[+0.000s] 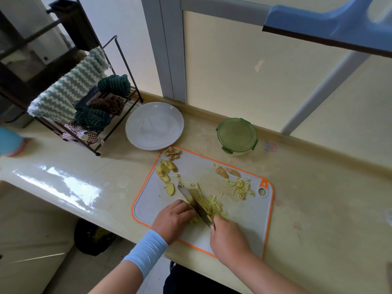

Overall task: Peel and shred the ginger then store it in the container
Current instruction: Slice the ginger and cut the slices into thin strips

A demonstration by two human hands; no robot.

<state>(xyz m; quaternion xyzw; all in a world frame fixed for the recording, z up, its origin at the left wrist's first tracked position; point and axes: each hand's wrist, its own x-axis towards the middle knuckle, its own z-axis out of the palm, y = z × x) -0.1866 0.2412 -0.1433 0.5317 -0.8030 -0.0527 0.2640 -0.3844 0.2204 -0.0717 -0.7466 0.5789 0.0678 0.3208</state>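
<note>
A grey cutting board [250, 225] with an orange rim lies on the counter. My right hand [228, 236] grips the handle of a knife [192, 201] whose blade rests on the board among fresh ginger shreds [212, 203]. My left hand [172, 217] has its fingers curled down on ginger slices pressed against the blade's left side. Loose ginger slices [166, 174] lie at the board's far left. A second heap of shreds [240, 187] and peel pieces [228, 172] sit at the far right. The green-lidded round container [236, 135] stands closed behind the board.
A white plate [154, 125] sits behind the board's left corner. A black wire rack [89, 107] with cloths stands at the left. A blue cup [9, 142] is at the far left edge. A dark bin [93, 238] sits under the counter.
</note>
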